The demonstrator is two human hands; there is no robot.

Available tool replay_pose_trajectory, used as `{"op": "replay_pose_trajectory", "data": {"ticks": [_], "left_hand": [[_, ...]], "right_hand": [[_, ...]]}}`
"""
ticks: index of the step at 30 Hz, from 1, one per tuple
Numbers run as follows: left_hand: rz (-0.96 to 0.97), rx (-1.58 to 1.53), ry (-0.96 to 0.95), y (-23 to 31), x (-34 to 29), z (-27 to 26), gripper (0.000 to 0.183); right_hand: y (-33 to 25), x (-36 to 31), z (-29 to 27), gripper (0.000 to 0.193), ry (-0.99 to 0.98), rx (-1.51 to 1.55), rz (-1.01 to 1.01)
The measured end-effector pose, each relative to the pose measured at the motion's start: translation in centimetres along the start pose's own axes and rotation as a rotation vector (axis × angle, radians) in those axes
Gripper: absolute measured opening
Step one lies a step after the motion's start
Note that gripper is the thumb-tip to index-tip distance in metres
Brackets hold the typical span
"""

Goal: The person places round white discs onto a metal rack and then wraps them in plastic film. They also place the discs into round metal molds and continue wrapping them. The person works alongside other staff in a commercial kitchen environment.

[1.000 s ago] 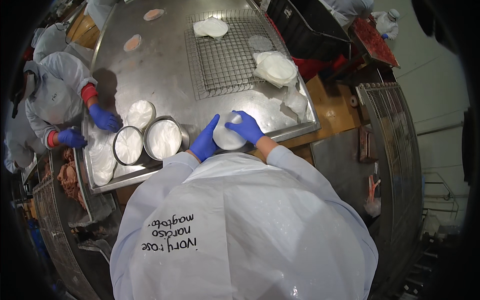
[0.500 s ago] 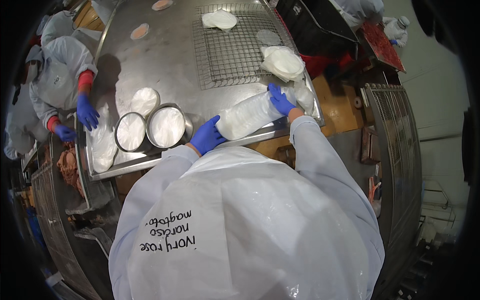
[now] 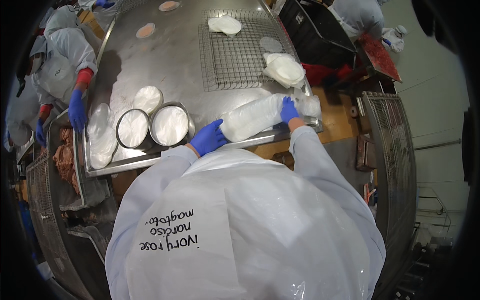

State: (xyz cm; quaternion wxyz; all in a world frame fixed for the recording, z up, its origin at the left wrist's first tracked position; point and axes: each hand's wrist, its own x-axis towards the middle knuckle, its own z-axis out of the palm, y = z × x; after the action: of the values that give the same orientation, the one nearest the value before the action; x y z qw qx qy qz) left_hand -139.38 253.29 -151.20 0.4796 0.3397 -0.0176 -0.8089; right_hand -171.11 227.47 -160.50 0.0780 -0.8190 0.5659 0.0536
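Observation:
A long stack of thin white round sheets in a clear plastic sleeve (image 3: 252, 117) lies slanted along the table's near edge. My left hand (image 3: 208, 138), in a blue glove, rests its outstretched fingers against the sleeve's left end. Curled fingers of my right hand (image 3: 289, 110), also gloved in blue, grip the right end, where loose plastic bunches beyond the hand. Left of my left hand stand two round metal containers, one (image 3: 172, 125) nearer and one (image 3: 132, 129) farther left, both filled with white round sheets. Behind them lies another white round stack (image 3: 148, 99).
Beyond the sleeve, a wire rack (image 3: 235, 60) holds loose white sheets (image 3: 284, 70). Another wrapped white stack (image 3: 101, 135) lies at the metal table's (image 3: 170, 60) left edge. A co-worker's gloved hand (image 3: 77, 111) is beside it. A black bin (image 3: 317, 32) stands at the back right.
My right hand has closed round the sleeve's right end; its fingers were spread on top before. The co-worker's hands have moved down and left, away from the wrapped stack.

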Motion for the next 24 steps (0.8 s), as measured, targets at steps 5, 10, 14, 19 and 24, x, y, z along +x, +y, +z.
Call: {"op": "replay_pose_trajectory", "data": {"ticks": [5, 10, 14, 19, 24], "left_hand": [[0.053, -0.071, 0.004, -0.3, -0.3, -2.7, 0.044], [-0.042, -0.01, -0.099, -1.2, 1.3, 1.3, 0.044], [0.04, -0.067, 0.006, -0.5, 0.3, -0.7, 0.044], [0.041, -0.056, -0.011, -0.1, 0.6, -1.6, 0.046], [0.083, -0.02, 0.023, -0.2, 1.2, -1.4, 0.047]], "right_hand": [[-12.9, -7.9, -1.1, 0.066, -0.235, -0.39, -0.505], [2.8, -4.2, 4.1, 0.063, 0.263, 0.014, -0.151], [-2.5, -2.4, -1.0, 0.062, -0.127, -0.109, -0.056], [-13.6, -9.2, -10.8, 0.071, -0.286, -0.152, 0.009], [-8.3, -4.2, -7.2, 0.069, -0.242, 0.169, -0.181]]}}
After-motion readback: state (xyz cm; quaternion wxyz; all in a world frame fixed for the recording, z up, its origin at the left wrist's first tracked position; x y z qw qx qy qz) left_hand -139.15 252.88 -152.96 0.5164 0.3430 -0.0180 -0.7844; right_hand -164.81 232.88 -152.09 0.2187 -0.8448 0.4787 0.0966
